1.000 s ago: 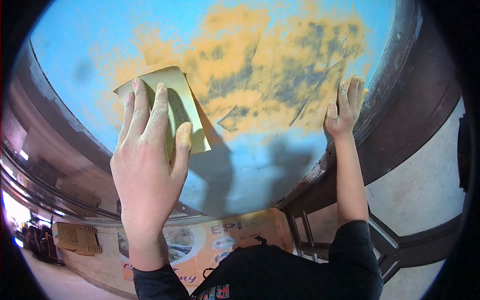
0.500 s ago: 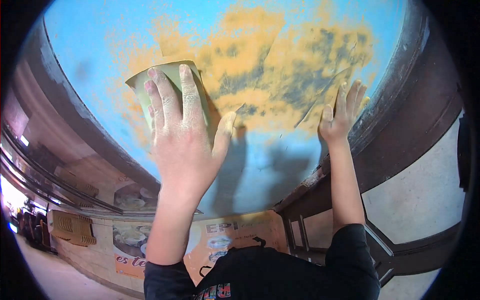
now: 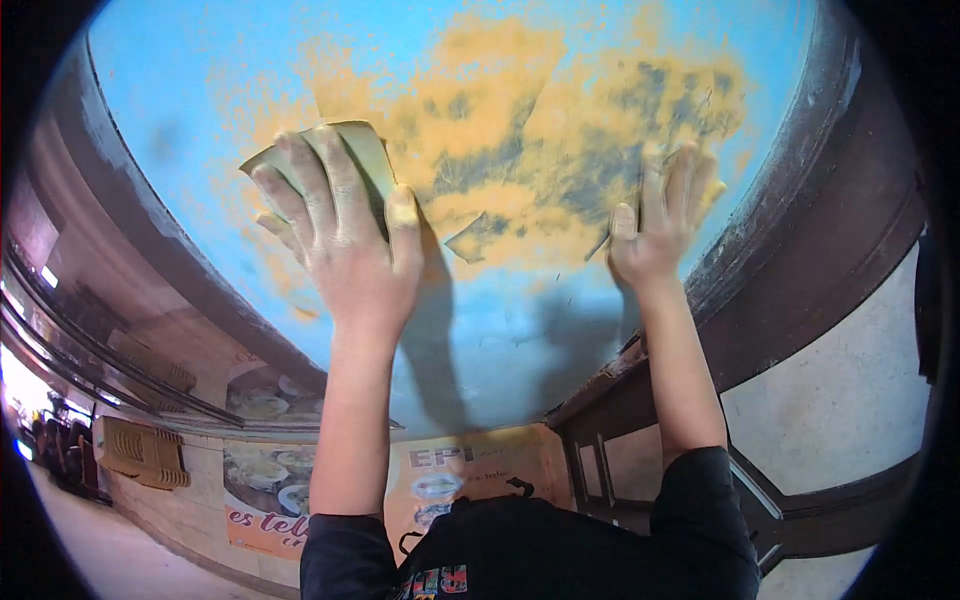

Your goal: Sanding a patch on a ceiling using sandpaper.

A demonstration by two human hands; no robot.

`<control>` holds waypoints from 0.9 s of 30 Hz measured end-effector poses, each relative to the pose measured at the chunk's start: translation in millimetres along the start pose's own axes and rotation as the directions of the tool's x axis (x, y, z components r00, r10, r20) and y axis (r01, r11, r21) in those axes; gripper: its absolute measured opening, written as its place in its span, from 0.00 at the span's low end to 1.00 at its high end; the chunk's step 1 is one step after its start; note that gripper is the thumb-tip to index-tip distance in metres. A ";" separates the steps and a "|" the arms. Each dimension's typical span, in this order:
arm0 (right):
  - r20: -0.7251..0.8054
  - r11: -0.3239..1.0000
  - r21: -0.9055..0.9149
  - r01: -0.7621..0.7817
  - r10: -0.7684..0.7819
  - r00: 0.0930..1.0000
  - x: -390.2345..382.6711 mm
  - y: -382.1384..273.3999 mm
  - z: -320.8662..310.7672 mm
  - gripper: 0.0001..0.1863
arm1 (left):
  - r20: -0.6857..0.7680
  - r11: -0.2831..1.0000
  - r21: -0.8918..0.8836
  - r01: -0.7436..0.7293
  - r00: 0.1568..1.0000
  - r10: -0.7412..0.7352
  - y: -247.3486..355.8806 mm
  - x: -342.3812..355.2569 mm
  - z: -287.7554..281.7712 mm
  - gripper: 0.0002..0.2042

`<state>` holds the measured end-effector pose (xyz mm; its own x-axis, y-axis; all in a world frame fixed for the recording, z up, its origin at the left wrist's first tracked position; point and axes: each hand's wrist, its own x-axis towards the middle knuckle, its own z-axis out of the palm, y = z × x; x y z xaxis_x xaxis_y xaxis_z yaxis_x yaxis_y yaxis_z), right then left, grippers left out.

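My left hand (image 3: 362, 245) presses a bent sheet of sandpaper (image 3: 363, 143) against a blue painted panel (image 3: 250, 40). Its fingers lie over the sheet, while the thumb rests along the sheet's right edge. Pale dust coats the fingers. Farther right, my right hand (image 3: 655, 235) leans on the same panel with nothing in it, fingers stretched out. Between the hands spreads a worn patch (image 3: 500, 130) of yellow-orange and dark grey, with cracked flakes near its lower edge. What lies beneath the sandpaper is hidden.
A dark frame (image 3: 780, 260) borders the panel on the right, and another dark edge curves along its left. Below are a printed banner (image 3: 440, 470), a picture poster (image 3: 262, 480) and a tan slatted plastic object (image 3: 140, 452) by the wall.
My left hand has turned and shifted slightly left, with its thumb drawn in toward the sandpaper. My right hand has slid a little left and up on the panel.
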<state>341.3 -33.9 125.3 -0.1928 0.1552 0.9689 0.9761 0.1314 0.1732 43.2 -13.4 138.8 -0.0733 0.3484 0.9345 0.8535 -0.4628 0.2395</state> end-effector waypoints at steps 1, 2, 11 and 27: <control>0.003 1.000 0.014 -0.005 0.005 1.000 5.7 -16.0 5.4 0.31 | 0.005 1.000 0.014 0.001 1.000 -0.001 -6.2 1.8 -1.7 0.33; 0.049 1.000 -0.029 -0.011 0.013 0.999 15.8 -27.5 3.1 0.31 | -0.017 0.999 0.032 -0.009 1.000 0.009 -6.8 5.3 -0.4 0.33; 0.085 1.000 -0.027 -0.010 0.012 0.996 28.7 -44.9 12.0 0.32 | -0.094 0.990 0.042 -0.137 0.986 0.140 -13.1 -11.9 22.8 0.40; 0.099 0.999 -0.017 -0.027 0.028 0.995 23.7 -41.6 10.3 0.30 | 0.227 0.970 -0.013 -0.242 0.944 0.238 -18.7 -10.3 -18.7 0.55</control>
<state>295.1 -25.6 139.3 -0.1741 0.2550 0.9511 0.9825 0.1105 0.1502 18.4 -23.5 129.6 0.2516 0.4040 0.8795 0.8390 -0.5440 0.0099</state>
